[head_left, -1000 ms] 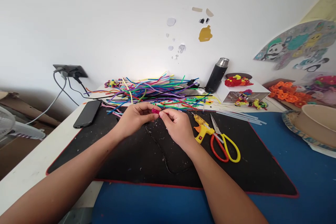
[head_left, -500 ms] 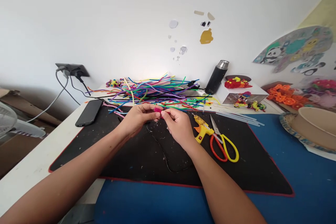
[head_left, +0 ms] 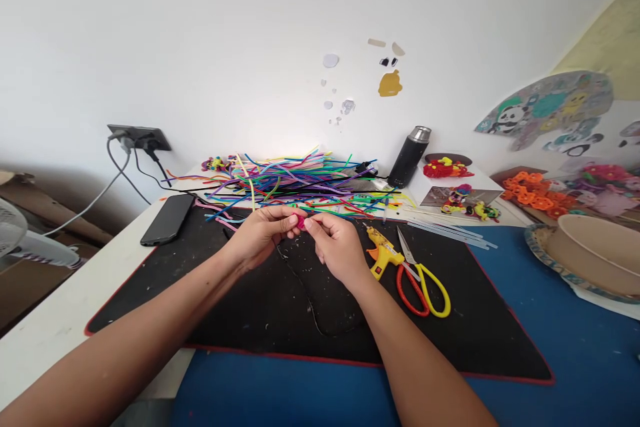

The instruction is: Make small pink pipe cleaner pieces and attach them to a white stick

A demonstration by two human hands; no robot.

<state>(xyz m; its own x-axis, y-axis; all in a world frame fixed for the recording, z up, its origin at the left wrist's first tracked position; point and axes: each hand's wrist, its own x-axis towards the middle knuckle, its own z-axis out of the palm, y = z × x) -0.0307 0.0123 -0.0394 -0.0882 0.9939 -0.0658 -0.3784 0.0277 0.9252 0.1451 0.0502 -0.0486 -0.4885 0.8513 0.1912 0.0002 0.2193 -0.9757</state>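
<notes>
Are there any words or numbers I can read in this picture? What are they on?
Nothing here can be read.
Yellow glue gun: any label is too small to read.
Cartoon panda sheet on the wall: pictures only, any writing too small.
Photo card by the black flask: too blurred.
Pink piece pinched between the left hand and right hand: no print shows.

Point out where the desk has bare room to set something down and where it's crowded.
Free: the black mat between phone and left hand, its near right corner below the scissors, and the blue cover near the bowl. Crowded: the back edge under pipe cleaners, plus glue gun by the right hand.
</notes>
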